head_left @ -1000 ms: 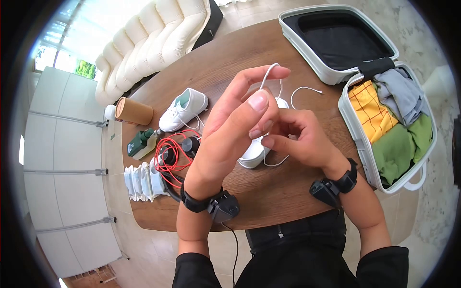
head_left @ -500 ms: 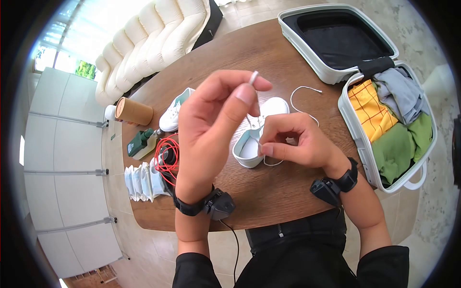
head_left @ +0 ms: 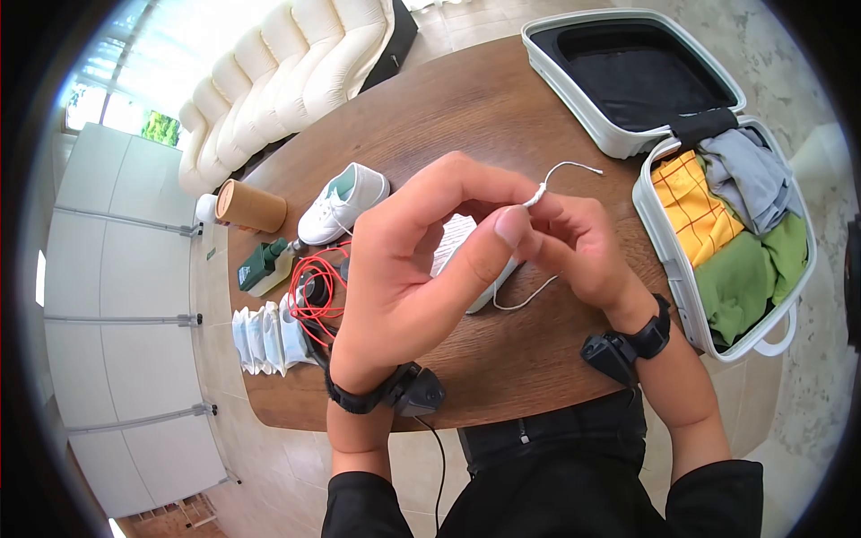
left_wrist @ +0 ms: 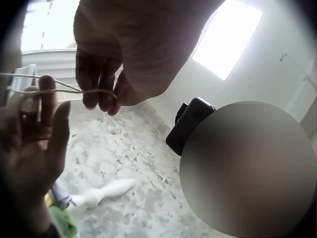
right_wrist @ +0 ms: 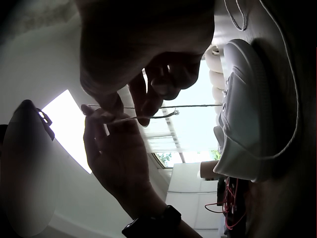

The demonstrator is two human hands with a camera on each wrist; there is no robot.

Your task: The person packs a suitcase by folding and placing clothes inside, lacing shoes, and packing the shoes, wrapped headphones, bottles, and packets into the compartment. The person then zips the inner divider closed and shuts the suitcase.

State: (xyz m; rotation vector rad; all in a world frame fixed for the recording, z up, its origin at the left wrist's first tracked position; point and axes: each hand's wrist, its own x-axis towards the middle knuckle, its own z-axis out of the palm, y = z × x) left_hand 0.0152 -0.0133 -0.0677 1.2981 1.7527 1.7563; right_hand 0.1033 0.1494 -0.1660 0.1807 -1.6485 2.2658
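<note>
In the head view the left hand [head_left: 417, 269] and right hand [head_left: 583, 242] meet above a white shoe [head_left: 456, 240], which they largely hide. A white shoelace [head_left: 537, 195] is pinched between the left thumb and index finger, beside the right fingertips. The left wrist view has the left hand [left_wrist: 129, 54] pinching the lace [left_wrist: 54, 91], whose strands run to the curled fingers of the right hand [left_wrist: 42, 134]. Seen from the right wrist, the right hand [right_wrist: 143, 44] pinches lace just above the left hand [right_wrist: 121, 156]; one strand reaches the shoe [right_wrist: 245, 114].
Another white shoe [head_left: 343, 204] stands left on the wooden table [head_left: 448, 99], near red cable [head_left: 314, 285], a green bottle [head_left: 260, 266], a brown cylinder [head_left: 251, 207] and several small packs [head_left: 269, 339]. On the right lies an open suitcase [head_left: 668, 260] with clothes [head_left: 740, 287]. Loose lace [head_left: 574, 165] trails behind the hands.
The left hand has moved right and lower, bringing its fingertips against the right hand's. The right hand has risen slightly. The shoe beneath is more covered, while the other shoe shows more.
</note>
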